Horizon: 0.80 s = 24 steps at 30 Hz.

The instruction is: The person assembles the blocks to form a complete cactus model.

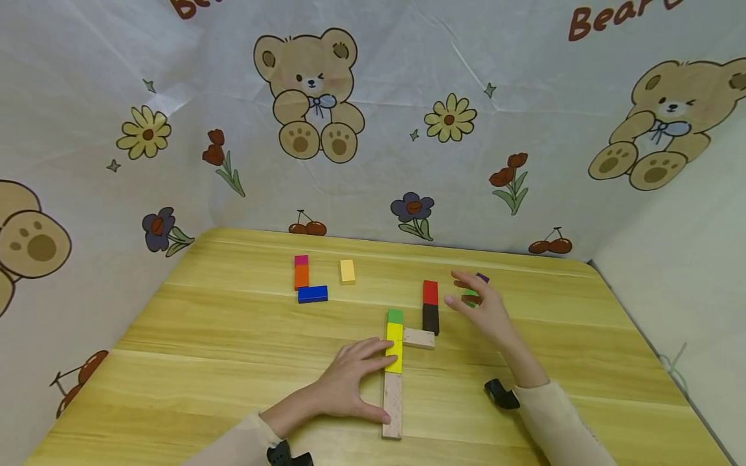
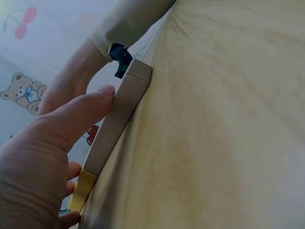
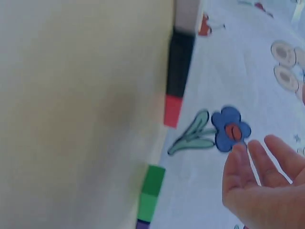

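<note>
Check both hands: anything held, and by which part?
Left hand rests against the block row, thumb on the wood block's side, fingers on the yellow block. Right hand holds nothing, fingers spread above the table.

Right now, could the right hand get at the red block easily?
Probably yes. The right hand hovers open just beside the red block, with only bare table between them. The black block joins its near end but doesn't block the way.
</note>
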{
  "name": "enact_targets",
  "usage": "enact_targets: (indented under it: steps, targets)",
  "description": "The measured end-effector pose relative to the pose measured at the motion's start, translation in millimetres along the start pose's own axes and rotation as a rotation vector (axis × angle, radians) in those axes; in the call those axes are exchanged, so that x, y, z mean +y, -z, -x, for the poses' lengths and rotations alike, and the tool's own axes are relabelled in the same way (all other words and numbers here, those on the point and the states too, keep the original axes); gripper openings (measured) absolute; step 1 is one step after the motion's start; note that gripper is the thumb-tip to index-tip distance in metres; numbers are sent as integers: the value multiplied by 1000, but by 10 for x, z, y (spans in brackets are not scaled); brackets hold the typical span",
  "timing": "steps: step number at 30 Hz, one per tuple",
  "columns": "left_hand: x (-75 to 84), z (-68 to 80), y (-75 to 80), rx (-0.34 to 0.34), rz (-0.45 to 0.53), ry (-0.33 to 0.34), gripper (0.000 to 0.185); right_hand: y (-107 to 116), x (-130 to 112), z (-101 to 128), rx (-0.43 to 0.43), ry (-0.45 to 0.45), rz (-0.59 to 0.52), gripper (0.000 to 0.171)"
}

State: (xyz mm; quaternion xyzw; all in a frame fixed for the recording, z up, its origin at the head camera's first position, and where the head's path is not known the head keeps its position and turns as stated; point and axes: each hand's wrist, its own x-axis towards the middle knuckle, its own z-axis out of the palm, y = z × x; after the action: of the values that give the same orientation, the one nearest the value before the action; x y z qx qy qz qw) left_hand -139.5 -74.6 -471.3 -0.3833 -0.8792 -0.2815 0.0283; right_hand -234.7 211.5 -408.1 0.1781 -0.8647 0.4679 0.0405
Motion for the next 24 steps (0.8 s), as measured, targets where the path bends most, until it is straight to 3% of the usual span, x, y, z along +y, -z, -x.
enact_targets:
  steps: [4, 9, 17, 24]
  targets:
    - [-2, -4, 1, -3, 0, 6, 88, -73, -21, 151, -68, 8, -6, 56]
    - [-6, -10, 1, -5, 4, 10, 88, -162, 36, 221, -132, 74, 149, 62]
    - [5, -8, -4, -7, -3, 11, 88, -270, 289, 224, -182, 163, 242, 68]
    - [17, -11, 19, -11, 13, 18, 88, -337, 309, 243, -213, 197, 301, 64]
